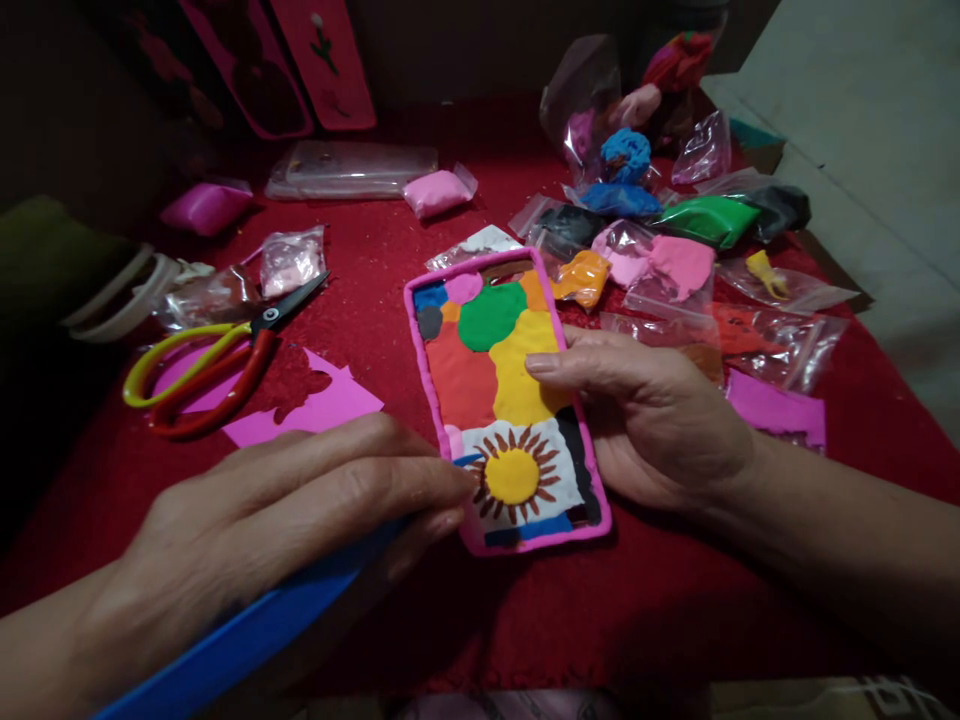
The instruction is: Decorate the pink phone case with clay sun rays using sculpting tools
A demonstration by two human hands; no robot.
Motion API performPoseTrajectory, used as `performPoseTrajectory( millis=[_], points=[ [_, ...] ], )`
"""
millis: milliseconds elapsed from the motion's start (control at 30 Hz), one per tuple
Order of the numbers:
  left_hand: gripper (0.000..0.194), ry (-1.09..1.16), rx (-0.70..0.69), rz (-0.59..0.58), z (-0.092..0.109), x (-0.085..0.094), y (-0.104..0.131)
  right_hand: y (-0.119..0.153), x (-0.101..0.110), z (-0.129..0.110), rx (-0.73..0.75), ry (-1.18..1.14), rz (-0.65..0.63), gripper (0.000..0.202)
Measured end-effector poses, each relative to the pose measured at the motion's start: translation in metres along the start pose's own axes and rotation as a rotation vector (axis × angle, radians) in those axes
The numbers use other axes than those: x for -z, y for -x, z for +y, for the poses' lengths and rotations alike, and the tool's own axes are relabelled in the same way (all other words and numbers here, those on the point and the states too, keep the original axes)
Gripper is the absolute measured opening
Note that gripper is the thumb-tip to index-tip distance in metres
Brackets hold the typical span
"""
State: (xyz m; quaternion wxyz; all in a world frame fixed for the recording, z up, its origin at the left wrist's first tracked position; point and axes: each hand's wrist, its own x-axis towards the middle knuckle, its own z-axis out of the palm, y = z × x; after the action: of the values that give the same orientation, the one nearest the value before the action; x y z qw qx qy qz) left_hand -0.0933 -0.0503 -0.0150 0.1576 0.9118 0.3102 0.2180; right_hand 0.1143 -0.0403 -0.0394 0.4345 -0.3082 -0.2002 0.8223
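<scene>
My right hand [660, 415] grips a phone case [463, 380] by its right edge, the thumb lying on a yellow clay patch. Coloured clay patches fill the case inside a pink clay rim. Near the bottom, a yellow disc [511, 475] with brown rays sits on white clay like a sun. My left hand [292, 500] is closed around a long blue tool [262, 640], whose exact kind I cannot make out. Its blue tip shows by the left rays, where my left fingertips overlap the case's lower left edge.
Scissors [214, 385] with yellow and red handles lie at left by cut pink sheet pieces [315, 400]. Several bags of clay, including green clay [705, 220], crowd the right back. Clear cases [352, 170] lie at the back; a decorated pink case [326, 65] stands behind them.
</scene>
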Motion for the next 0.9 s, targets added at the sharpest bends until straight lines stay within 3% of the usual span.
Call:
performPoseTrajectory(
  millis=[900],
  points=[
    [0.018,-0.009,-0.021,-0.03,-0.0009,-0.0008,-0.003,-0.001,0.0015,0.0001,0.013,-0.048,-0.035,0.022]
  ],
)
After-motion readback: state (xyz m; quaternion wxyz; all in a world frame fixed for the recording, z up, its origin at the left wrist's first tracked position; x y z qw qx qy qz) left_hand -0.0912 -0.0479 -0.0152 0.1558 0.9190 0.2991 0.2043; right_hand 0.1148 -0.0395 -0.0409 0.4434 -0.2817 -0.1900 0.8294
